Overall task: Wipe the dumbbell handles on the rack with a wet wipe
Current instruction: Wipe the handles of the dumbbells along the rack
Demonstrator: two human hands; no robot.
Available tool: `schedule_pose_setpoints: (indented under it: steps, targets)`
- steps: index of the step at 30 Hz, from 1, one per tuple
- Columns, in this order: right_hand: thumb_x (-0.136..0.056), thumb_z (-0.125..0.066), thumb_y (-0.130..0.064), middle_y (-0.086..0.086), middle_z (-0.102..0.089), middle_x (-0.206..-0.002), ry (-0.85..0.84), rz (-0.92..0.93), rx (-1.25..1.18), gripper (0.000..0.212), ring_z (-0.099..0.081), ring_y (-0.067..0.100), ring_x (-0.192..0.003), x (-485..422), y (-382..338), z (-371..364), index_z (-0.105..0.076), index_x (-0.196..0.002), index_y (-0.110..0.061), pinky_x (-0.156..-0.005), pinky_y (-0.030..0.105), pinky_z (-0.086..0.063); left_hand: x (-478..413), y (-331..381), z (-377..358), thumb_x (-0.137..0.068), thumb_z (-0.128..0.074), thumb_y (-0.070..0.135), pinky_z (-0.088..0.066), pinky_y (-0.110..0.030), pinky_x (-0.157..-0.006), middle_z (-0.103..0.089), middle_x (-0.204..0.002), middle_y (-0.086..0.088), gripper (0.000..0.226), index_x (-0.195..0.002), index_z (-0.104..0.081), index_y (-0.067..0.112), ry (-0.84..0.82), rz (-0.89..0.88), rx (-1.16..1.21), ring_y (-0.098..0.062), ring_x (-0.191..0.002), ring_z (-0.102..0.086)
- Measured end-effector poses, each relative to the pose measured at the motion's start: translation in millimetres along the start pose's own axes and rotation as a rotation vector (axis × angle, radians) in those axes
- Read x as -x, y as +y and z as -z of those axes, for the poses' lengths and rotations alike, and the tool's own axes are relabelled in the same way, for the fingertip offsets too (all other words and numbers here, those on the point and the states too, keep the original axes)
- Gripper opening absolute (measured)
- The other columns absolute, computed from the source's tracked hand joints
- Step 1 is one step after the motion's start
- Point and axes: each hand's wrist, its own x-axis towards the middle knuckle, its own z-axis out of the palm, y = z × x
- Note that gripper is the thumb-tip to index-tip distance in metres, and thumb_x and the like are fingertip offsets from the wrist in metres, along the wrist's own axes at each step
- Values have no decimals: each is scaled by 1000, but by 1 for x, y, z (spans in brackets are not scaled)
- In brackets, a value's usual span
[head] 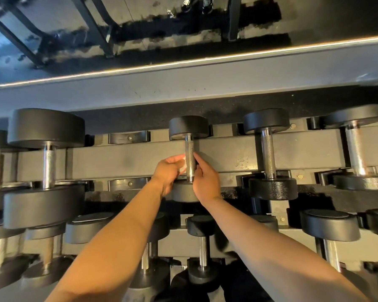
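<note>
Dumbbells are seen lined up on a black rack (227, 158), handles running front to back. At far left a large dumbbell (46, 166) with a chrome handle is seated on the upper tier, w/ an empty cradle (129, 137) just to its right. Next, approx. centre, the left hand (169, 173) is held against the left side of the small dumbbell (189, 127); its fingers are curled round a pale wet wipe (182, 165), which is pinched against the knurled handle (190, 159). The wipe is mostly hidden by the fingers, so how far it wraps the handle cannot be told. The handle is met from the right by the right hand (205, 182): thumb and fingertips are curled in and pressed on its lower part, near the front head, which is partly covered by both wrists. Both forearms are extended up from the bottom edge, crossing over the lower tier, where smaller dumbbells, e.g. one (202, 247) between the arms, are stored. Right of the hands, a mid-size dumbbell (268, 149) is seated in its cradles, well apart from the one being handled, and another (356, 149) is seen at far right. Behind the rack a grey ledge (205, 81) w/ a lit strip is visible.
</note>
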Motion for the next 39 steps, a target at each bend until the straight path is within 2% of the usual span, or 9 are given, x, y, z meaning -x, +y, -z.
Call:
schedule_pose_setpoints:
  steps: [5,11,15,22,25,27,29,34,39]
  targets:
    - [-105,-41,-12,-13,-60,-136,-3,-62,-118,46,-56,5,-123,3,-8,3,-54,-140,-38,-111,32,-44,17,-9,11,-98,-61,6,-57,-31,-93,-76,-109,-7,21,-109,-76,16,74,-54,-232,-18,-101,-72]
    - [-104,-39,-4,-24,-67,-107,33,-121,-242,45,-64,-8,-99,2,-11,5,-62,-132,-31,-93,16,-49,-10,17,-12,-105,-49,14,-54,-34,-98,-73,-118,-8,28,-127,-65,18,26,-131,182,-19,-108,-70]
    - [-105,-38,-3,-20,-66,-114,46,-121,-261,45,-62,-2,-107,0,-8,4,-62,-133,-29,-97,18,-47,-2,13,-18,-104,-52,14,-54,-22,-85,-75,-110,-1,24,-119,-69,18,124,-192,-88,-11,-102,-70]
    - [-104,-39,-3,-10,-66,-126,67,-108,-261,45,-61,3,-115,0,-7,1,-62,-135,-25,-104,25,-47,23,-21,3,-99,-59,9,-52,-32,-101,-74,-107,2,21,-112,-74,16,147,-230,-369,-13,-103,-67]
    - [-104,-39,-4,-9,-66,-126,72,-96,-241,44,-60,4,-116,2,-7,0,-62,-135,-25,-104,24,-46,20,-12,6,-99,-59,9,-53,-26,-93,-74,-104,1,21,-110,-74,19,170,-268,-432,-6,-92,-67]
    - [-105,-39,-6,-8,-65,-128,77,-83,-232,43,-59,7,-118,2,-6,0,-61,-135,-27,-104,24,-45,20,-3,0,-102,-55,11,-53,-14,-74,-73,-96,5,22,-109,-72,21,189,-302,-332,5,-75,-64]
    - [-105,-39,-7,-8,-64,-128,71,-81,-230,43,-59,7,-117,1,-6,1,-60,-135,-28,-102,22,-45,18,5,-11,-103,-52,13,-49,-9,-65,-73,-94,6,23,-111,-72,21,227,-311,-210,4,-76,-65]
    - [-105,-41,-10,-7,-65,-124,94,-43,-163,41,-59,0,-105,1,-4,3,-58,-138,-25,-93,14,-45,22,-9,-13,-100,-54,8,-54,-22,-82,-74,-96,7,26,-102,-75,23,246,-373,-378,-4,-85,-66]
    - [-102,-54,-26,-7,-48,-137,61,81,-67,35,-50,4,-120,3,-7,7,-51,-136,-28,-104,26,-45,43,-23,-2,-98,-59,6,-53,-23,-92,-73,-96,11,22,-104,-75,20,191,-423,-446,5,-85,-64]
